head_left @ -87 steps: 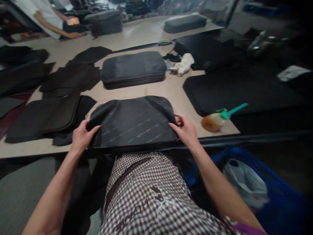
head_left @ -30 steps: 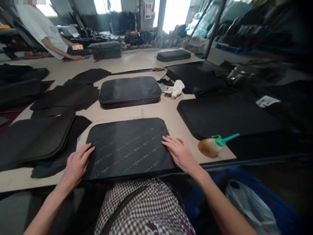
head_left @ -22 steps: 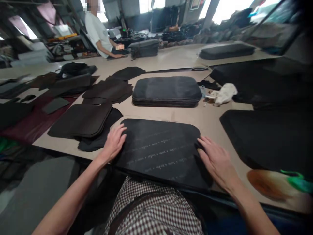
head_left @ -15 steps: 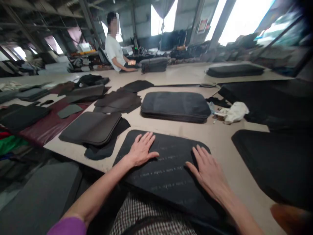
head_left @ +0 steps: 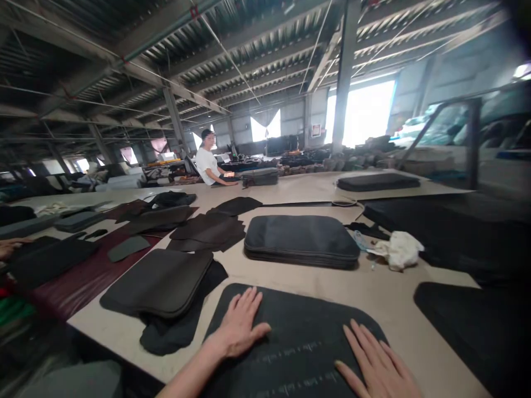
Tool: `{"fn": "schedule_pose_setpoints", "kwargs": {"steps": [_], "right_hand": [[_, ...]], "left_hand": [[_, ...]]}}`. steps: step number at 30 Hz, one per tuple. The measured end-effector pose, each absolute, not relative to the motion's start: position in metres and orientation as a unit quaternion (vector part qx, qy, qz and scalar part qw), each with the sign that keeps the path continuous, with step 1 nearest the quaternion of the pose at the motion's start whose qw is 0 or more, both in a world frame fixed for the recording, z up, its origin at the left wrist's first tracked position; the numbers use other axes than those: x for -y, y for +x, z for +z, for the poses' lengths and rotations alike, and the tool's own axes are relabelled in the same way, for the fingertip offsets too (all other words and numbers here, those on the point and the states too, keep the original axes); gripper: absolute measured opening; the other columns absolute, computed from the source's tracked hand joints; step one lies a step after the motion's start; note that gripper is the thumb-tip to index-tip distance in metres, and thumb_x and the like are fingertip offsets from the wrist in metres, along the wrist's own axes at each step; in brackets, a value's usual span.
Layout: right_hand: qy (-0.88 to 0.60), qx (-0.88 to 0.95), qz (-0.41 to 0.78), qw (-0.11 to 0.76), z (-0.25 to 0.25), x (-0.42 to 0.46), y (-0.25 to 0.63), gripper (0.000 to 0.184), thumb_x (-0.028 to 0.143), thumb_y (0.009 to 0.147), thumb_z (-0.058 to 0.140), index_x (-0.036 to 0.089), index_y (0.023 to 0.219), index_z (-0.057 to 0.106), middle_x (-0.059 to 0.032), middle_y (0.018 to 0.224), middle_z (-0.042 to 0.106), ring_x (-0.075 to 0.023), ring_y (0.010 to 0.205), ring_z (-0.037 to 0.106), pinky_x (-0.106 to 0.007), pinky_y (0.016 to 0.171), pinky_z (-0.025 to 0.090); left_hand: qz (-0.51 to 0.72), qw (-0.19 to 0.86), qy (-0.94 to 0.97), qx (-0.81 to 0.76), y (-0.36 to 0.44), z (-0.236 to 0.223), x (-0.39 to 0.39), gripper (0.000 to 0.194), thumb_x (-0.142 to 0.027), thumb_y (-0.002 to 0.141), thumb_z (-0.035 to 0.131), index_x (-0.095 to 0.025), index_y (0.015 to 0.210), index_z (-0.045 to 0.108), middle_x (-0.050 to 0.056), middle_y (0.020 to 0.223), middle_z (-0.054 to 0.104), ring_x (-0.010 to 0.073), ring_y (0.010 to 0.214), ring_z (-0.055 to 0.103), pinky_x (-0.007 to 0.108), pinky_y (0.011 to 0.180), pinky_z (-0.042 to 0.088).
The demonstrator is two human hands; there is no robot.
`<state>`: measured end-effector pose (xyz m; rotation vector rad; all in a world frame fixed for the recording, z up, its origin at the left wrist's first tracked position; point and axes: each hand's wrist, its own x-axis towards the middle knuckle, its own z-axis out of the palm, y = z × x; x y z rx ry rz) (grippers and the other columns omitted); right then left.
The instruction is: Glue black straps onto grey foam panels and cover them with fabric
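Lettered black panel (head_left: 290,329) lies at the near side of the tan tabletop (head_left: 311,283), left hand (head_left: 240,327) and right hand (head_left: 379,365) spread flat on it, apart, so uneven pushing could skew or wrinkle it

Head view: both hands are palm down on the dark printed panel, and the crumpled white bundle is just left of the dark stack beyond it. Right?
Not quite: the crumpled white bundle is just right of the dark stack, as the head view shows. The left hand and right hand are palm down on the dark printed panel.
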<state>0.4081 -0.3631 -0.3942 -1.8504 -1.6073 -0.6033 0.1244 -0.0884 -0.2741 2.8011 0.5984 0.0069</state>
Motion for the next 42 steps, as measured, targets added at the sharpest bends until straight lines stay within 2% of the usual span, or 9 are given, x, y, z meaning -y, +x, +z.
{"fn": "schedule_pose_setpoints", "kwargs": {"steps": [3, 6, 9, 20, 25, 29, 33, 36, 42], "right_hand": [[-0.729, 0.589, -0.222, 0.268, -0.372, 0.364, 0.389, 0.058, 0.05, 0.096, 0.047, 0.041, 0.153, 0.051, -0.0049, 0.155, 0.053, -0.0369, 0.143, 0.049, -0.064, 0.112, 0.043], [-0.783, 0.551, -0.191, 0.219, -0.342, 0.367, 0.365, 0.069, 0.058, 0.102, 0.039, 0.015, 0.155, 0.047, -0.0204, 0.159, 0.044, -0.0386, 0.147, 0.044, -0.063, 0.116, 0.038], [-0.818, 0.538, -0.13, 0.159, -0.326, 0.364, 0.354, 0.075, 0.061, 0.106, 0.032, 0.006, 0.155, 0.044, -0.0229, 0.163, 0.038, -0.0369, 0.152, 0.035, -0.059, 0.121, 0.031], [-0.839, 0.532, -0.046, 0.103, -0.323, 0.365, 0.354, 0.083, 0.066, 0.105, 0.025, 0.004, 0.16, 0.033, -0.022, 0.168, 0.025, -0.036, 0.157, 0.023, -0.057, 0.126, 0.021], [-0.848, 0.514, 0.018, 0.129, -0.313, 0.364, 0.357, 0.08, 0.063, 0.107, 0.025, 0.008, 0.164, 0.025, -0.0189, 0.17, 0.021, -0.0327, 0.159, 0.018, -0.058, 0.127, 0.018], [-0.852, 0.479, 0.053, 0.205, -0.291, 0.377, 0.361, 0.07, 0.056, 0.109, 0.02, 0.014, 0.166, 0.021, -0.0139, 0.172, 0.019, -0.03, 0.159, 0.017, -0.062, 0.126, 0.018], [-0.784, 0.549, 0.028, 0.288, -0.271, 0.415, 0.348, 0.063, 0.054, 0.109, 0.033, 0.019, 0.161, 0.037, -0.0114, 0.167, 0.035, -0.0268, 0.153, 0.034, -0.051, 0.126, 0.029], [-0.737, 0.608, 0.037, 0.292, -0.27, 0.448, 0.329, 0.054, 0.049, 0.108, 0.042, 0.024, 0.156, 0.046, -0.0085, 0.16, 0.048, -0.0249, 0.148, 0.043, -0.047, 0.124, 0.036], [-0.729, 0.66, -0.014, 0.182, -0.299, 0.483, 0.302, 0.074, 0.053, 0.099, 0.062, 0.025, 0.162, 0.034, -0.0101, 0.167, 0.035, -0.0321, 0.157, 0.026, -0.058, 0.127, 0.023]], "left_hand": [[0.038, 0.086, 0.965, -0.246, 0.105, -0.277, 0.082, 0.082, -0.072, 0.102, 0.029, -0.022, 0.167, 0.015, 0.013, 0.172, 0.012, 0.0293, 0.16, 0.012, 0.055, 0.131, 0.017], [0.058, 0.034, 0.96, -0.271, 0.086, -0.285, 0.086, 0.079, -0.069, 0.103, 0.032, -0.019, 0.165, 0.026, 0.015, 0.17, 0.021, 0.0304, 0.159, 0.019, 0.055, 0.129, 0.02], [0.045, 0.021, 0.962, -0.269, 0.081, -0.294, 0.089, 0.078, -0.066, 0.105, 0.03, -0.015, 0.163, 0.028, 0.016, 0.17, 0.021, 0.0291, 0.16, 0.016, 0.053, 0.129, 0.017], [0.026, 0.024, 0.96, -0.278, 0.082, -0.299, 0.084, 0.077, -0.065, 0.106, 0.024, -0.015, 0.165, 0.022, 0.013, 0.173, 0.013, 0.0276, 0.16, 0.009, 0.049, 0.128, 0.007], [0.022, 0.026, 0.962, -0.273, 0.082, -0.3, 0.083, 0.073, -0.063, 0.107, 0.022, -0.018, 0.165, 0.025, 0.012, 0.173, 0.014, 0.0261, 0.16, 0.01, 0.05, 0.127, 0.009], [0.029, 0.032, 0.962, -0.269, 0.081, -0.302, 0.082, 0.075, -0.065, 0.106, 0.021, -0.018, 0.164, 0.025, 0.013, 0.173, 0.016, 0.0268, 0.16, 0.01, 0.051, 0.127, 0.009], [0.031, 0.049, 0.963, -0.263, 0.083, -0.303, 0.076, 0.075, -0.065, 0.106, 0.022, -0.018, 0.164, 0.026, 0.013, 0.173, 0.014, 0.0282, 0.16, 0.01, 0.053, 0.127, 0.008], [0.038, 0.086, 0.959, -0.268, 0.078, -0.295, 0.077, 0.074, -0.064, 0.106, 0.022, -0.019, 0.165, 0.021, 0.014, 0.173, 0.01, 0.0297, 0.161, 0.008, 0.058, 0.127, 0.008], [0.037, 0.1, 0.991, -0.082, 0.031, -0.274, 0.132, 0.084, -0.072, 0.102, 0.034, -0.024, 0.167, 0.013, 0.01, 0.174, 0.012, 0.0312, 0.159, 0.015, 0.051, 0.129, 0.013]]}}
